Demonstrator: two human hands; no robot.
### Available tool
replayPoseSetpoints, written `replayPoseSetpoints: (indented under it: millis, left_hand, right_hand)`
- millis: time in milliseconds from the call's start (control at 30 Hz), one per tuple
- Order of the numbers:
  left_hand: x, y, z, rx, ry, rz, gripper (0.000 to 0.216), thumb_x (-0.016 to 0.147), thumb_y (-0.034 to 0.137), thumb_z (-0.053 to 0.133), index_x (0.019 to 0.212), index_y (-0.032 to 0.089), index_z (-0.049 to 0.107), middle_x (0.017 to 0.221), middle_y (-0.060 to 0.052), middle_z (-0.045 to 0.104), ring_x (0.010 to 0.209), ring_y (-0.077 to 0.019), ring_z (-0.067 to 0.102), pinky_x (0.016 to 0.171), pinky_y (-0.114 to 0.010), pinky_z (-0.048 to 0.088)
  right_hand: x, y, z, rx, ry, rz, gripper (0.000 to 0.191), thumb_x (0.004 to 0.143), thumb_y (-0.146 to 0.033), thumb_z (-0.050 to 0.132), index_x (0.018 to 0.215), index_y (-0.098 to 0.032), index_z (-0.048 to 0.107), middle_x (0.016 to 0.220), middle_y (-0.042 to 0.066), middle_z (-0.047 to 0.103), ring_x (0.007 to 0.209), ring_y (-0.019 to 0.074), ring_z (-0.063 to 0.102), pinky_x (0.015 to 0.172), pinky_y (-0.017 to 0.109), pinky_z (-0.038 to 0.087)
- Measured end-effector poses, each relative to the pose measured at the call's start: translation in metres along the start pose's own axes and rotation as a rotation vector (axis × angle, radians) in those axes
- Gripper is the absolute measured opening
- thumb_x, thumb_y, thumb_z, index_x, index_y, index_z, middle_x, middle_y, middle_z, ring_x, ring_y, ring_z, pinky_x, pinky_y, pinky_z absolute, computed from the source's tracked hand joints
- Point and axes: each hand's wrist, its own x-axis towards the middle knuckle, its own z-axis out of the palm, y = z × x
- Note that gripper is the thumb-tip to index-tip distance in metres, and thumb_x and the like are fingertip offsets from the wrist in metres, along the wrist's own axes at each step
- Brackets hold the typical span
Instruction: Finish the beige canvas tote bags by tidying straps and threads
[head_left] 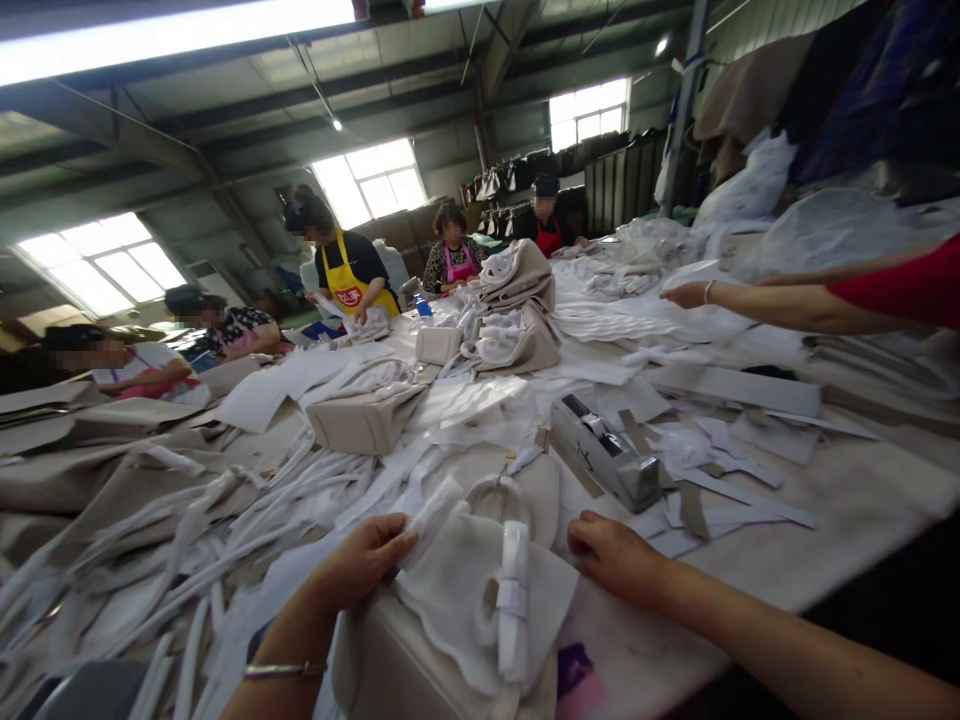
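A beige handbag [409, 660] lies right in front of me, partly covered by a thin white foam sheet [450, 570]. Its handle [514, 600] is bound in white wrapping. My left hand [367, 555] is closed at the bag's left side, thumb and fingers pinching a white-wrapped strip [435, 518]. At the right of the bag, near the sheet's edge, is my right hand [619, 555] with its fingers curled in; what they hold, if anything, is hidden. A grey tape dispenser [604, 450] stands just beyond that hand.
More beige bags [367, 415] and a stack of wrapped ones [517, 320] stand farther up the table. Loose white strips [225, 540] cover the left side; paper scraps [720, 480] lie to the right. A co-worker's arm [795, 300] reaches in from the right. Several people work across the table.
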Motion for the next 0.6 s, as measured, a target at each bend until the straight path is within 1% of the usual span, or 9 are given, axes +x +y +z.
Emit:
replayPoseSetpoints:
  millis: [67,133,200,233,333,433,533,600]
  left_hand:
    - [0.0,0.0,0.0,-0.01,-0.005,-0.007,0.057,0.081,0.072,0.061,0.086,0.015,0.061,0.073,0.002,0.053,0.065,-0.0127,0.041,0.061,-0.023,0.035]
    - [0.0,0.001,0.0,-0.018,-0.01,-0.016,0.057,0.081,0.071,0.061,0.087,0.015,0.062,0.074,0.001,0.053,0.066,-0.0132,0.042,0.062,-0.024,0.036]
    - [-0.001,0.002,0.0,-0.011,-0.008,-0.018,0.057,0.081,0.071,0.061,0.087,0.015,0.063,0.074,0.001,0.053,0.067,-0.0135,0.042,0.062,-0.024,0.036]
    - [-0.001,0.003,0.0,0.0,-0.005,-0.017,0.056,0.081,0.071,0.061,0.086,0.015,0.063,0.074,0.001,0.052,0.067,-0.0134,0.042,0.062,-0.024,0.036]
    - [-0.001,0.005,0.0,0.033,0.0,-0.01,0.057,0.081,0.071,0.061,0.084,0.015,0.062,0.071,0.003,0.049,0.066,-0.0126,0.039,0.06,-0.023,0.033]
    - [-0.001,0.006,0.0,0.039,-0.003,-0.013,0.057,0.081,0.072,0.06,0.083,0.015,0.061,0.07,0.003,0.048,0.065,-0.0124,0.038,0.059,-0.023,0.032]
    - [0.0,0.004,0.0,0.043,0.006,-0.009,0.057,0.081,0.072,0.06,0.084,0.016,0.062,0.072,0.002,0.05,0.065,-0.0131,0.04,0.06,-0.024,0.035]
    - [0.001,0.002,-0.001,0.039,0.007,-0.008,0.056,0.082,0.072,0.06,0.085,0.016,0.062,0.073,0.002,0.052,0.066,-0.0136,0.041,0.061,-0.024,0.037]
  right_hand:
    - [-0.003,0.003,-0.001,0.074,0.021,-0.006,0.012,0.069,-0.01,0.059,0.077,-0.019,0.063,0.092,0.004,0.067,0.084,0.0175,0.062,0.076,0.027,0.044]
    - [-0.006,0.007,-0.001,0.147,0.026,0.001,0.009,0.07,-0.012,0.059,0.074,-0.02,0.06,0.082,0.001,0.066,0.078,0.0167,0.061,0.072,0.026,0.044]
    - [-0.008,0.012,0.001,0.211,0.036,0.023,0.005,0.073,-0.016,0.06,0.076,-0.02,0.06,0.074,-0.001,0.065,0.073,0.0168,0.06,0.068,0.026,0.043]
    - [-0.008,0.015,0.002,0.241,0.046,0.035,0.006,0.074,-0.019,0.06,0.08,-0.02,0.061,0.074,-0.001,0.066,0.072,0.0169,0.06,0.067,0.026,0.044]
    - [-0.005,0.02,0.007,0.317,0.075,0.068,0.016,0.076,-0.028,0.064,0.088,-0.019,0.065,0.078,0.001,0.067,0.074,0.0176,0.06,0.068,0.027,0.046]
    - [-0.002,0.019,0.01,0.364,0.096,0.103,0.018,0.075,-0.035,0.067,0.08,-0.018,0.065,0.072,0.001,0.065,0.069,0.0173,0.059,0.063,0.027,0.044]
    - [-0.002,0.016,0.01,0.387,0.112,0.112,0.016,0.075,-0.034,0.068,0.074,-0.018,0.064,0.068,0.0,0.063,0.067,0.0166,0.057,0.061,0.027,0.041]
    - [-0.004,0.015,0.008,0.4,0.111,0.105,0.015,0.075,-0.033,0.069,0.075,-0.018,0.065,0.068,0.0,0.063,0.067,0.0163,0.056,0.061,0.027,0.041]
